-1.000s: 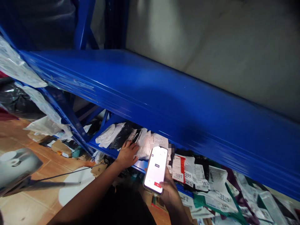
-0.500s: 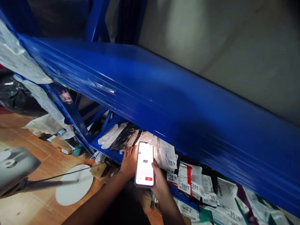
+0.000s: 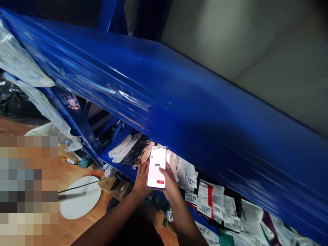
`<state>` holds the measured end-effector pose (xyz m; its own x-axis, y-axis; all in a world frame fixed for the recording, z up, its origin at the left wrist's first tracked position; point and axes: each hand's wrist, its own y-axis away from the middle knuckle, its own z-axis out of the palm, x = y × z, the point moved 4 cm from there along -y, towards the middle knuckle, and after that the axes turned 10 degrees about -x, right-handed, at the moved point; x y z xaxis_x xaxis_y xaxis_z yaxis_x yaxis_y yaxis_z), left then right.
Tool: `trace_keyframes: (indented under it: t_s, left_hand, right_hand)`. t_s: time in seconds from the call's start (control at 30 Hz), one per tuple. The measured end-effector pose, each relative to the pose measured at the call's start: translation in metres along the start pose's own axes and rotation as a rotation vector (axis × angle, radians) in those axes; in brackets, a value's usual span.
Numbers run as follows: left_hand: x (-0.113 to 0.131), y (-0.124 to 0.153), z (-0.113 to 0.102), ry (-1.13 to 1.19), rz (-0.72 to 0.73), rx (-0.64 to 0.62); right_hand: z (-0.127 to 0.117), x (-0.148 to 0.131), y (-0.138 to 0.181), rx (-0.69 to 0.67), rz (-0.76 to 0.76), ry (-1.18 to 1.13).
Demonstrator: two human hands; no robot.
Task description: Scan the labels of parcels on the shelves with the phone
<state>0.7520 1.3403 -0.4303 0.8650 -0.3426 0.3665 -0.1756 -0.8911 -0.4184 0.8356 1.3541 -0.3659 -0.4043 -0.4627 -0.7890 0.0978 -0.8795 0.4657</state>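
My right hand [image 3: 170, 182] is closed around a smartphone [image 3: 156, 174], its thumb lying over the bright screen, which shows a red button near the bottom. Just left of the phone, my left hand [image 3: 141, 179] has its fingers stretched towards the parcels on the blue shelf; part of it is hidden behind the phone. White parcels [image 3: 125, 147] and a black plastic parcel [image 3: 135, 150] lie beyond that hand. Light falls on the pale parcels behind the phone. To the right, a parcel labelled 5007 [image 3: 205, 207] and one labelled 5010 [image 3: 191, 197] stick out over the shelf edge.
A wide blue shelf beam [image 3: 179, 89] crosses above my hands. At left are a blue upright [image 3: 79, 118] with hanging clear plastic and a round white base [image 3: 80, 201] on the floor. Cardboard boxes [image 3: 109, 184] sit low down. A pixelated patch covers the lower left.
The phone has risen slightly, and my right thumb has moved from its edge onto the screen. My left hand stays close beside it. The view has shifted a little.
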Motion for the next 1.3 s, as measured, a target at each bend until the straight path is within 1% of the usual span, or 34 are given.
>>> trace_keyframes:
  t_s: [0.1,0.27,0.4,0.5,0.63,0.8,0.9,1.3]
  left_hand:
    - [-0.002,0.002,0.004,0.001,0.000,-0.001]
    - [-0.006,0.004,0.013,0.014,-0.024,-0.079]
    - [-0.007,0.004,0.014,-0.013,-0.046,-0.127]
    - [-0.006,0.004,0.012,-0.049,-0.025,-0.136]
    - [-0.006,0.002,0.012,-0.055,-0.023,-0.157]
    - [-0.007,0.002,0.011,-0.018,-0.055,-0.190]
    - [-0.007,0.002,0.011,0.004,-0.051,-0.203]
    - [-0.006,0.003,0.011,0.015,-0.052,-0.169]
  right_hand:
    - [0.001,0.002,0.003,-0.032,-0.002,0.037]
    - [0.001,0.005,0.006,-0.112,-0.035,0.088]
    - [0.000,0.006,0.013,-0.154,-0.046,0.115]
    - [0.001,0.006,0.017,-0.168,-0.049,0.124]
    - [0.001,0.005,0.017,-0.173,-0.058,0.126]
    - [0.002,0.003,0.016,-0.171,-0.065,0.123]
    - [0.002,0.002,0.017,-0.173,-0.065,0.127]
    - [0.000,0.004,0.015,-0.169,-0.066,0.124]
